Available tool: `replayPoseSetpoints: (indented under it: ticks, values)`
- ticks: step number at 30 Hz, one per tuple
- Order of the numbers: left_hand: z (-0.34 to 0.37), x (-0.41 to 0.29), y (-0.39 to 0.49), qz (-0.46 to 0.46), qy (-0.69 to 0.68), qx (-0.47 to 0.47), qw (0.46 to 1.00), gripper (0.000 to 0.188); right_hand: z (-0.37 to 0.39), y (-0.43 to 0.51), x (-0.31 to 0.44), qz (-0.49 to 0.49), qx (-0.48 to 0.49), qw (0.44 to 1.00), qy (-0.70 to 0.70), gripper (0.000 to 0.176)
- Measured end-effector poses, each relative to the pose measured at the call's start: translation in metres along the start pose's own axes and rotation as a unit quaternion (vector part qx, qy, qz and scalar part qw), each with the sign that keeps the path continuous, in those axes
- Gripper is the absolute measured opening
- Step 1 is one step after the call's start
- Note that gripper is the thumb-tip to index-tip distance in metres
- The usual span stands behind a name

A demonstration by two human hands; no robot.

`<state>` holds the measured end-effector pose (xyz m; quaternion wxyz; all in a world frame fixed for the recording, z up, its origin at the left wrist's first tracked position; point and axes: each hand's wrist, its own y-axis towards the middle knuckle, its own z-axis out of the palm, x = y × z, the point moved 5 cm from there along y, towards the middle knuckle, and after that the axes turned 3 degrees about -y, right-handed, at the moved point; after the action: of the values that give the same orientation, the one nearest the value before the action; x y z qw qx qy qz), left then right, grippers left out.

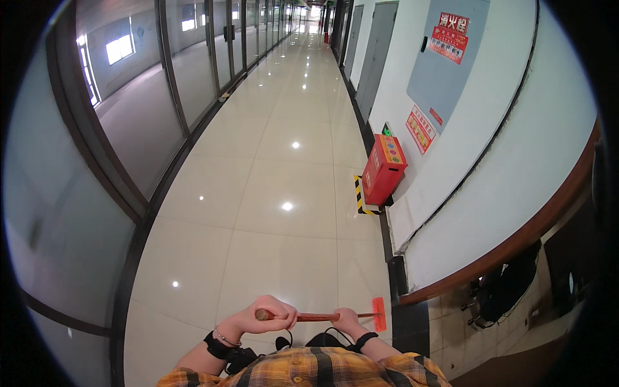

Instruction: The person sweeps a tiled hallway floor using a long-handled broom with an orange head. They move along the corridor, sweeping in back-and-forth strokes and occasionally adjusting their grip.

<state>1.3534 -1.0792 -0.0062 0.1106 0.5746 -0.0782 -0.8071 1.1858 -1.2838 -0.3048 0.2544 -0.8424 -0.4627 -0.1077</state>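
Observation:
Both my hands grip the brown wooden handle (313,317) of a broom. Near its rounded top end, my left hand (272,314) is closed around it, just above my waist. Further along toward the head, my right hand (346,321) wraps the same handle. The orange-red broom head (379,314) is at the lower right, over the tiled floor (285,261) beside the dark baseboard. Whether its bristles touch the floor I cannot tell. Black straps circle both wrists.
Along the left runs a glass partition (130,111) with dark frames. A red fire-equipment box (385,169) stands against the right wall within striped floor tape. Past the wall's end at lower right, a doorway shows a black wheeled chair (508,290). The corridor stretches far ahead.

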Motion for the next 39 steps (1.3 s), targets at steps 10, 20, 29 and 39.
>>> replayPoseSetpoints:
  ticks: [10, 20, 29, 39]
  values:
    - [-0.097, -0.025, 0.065, 0.000, 0.034, 0.031, 0.999, 0.036, -0.036, 0.107, 0.023, 0.022, -0.076, 0.997, 0.017, 0.023]
    - [-0.196, -0.059, 0.178, 0.018, 0.128, -0.014, 0.992, 0.031, -0.113, 0.266, 0.046, -0.032, -0.150, 0.983, 0.105, 0.012]
    - [-0.244, 0.002, 0.272, -0.029, 0.095, 0.085, 0.991, 0.032, -0.149, 0.309, -0.030, 0.131, -0.216, 0.964, 0.087, 0.016]
    - [-0.307, -0.051, 0.350, -0.029, 0.110, 0.283, 0.952, 0.033, -0.166, 0.365, 0.009, 0.154, -0.182, 0.969, 0.069, 0.030]
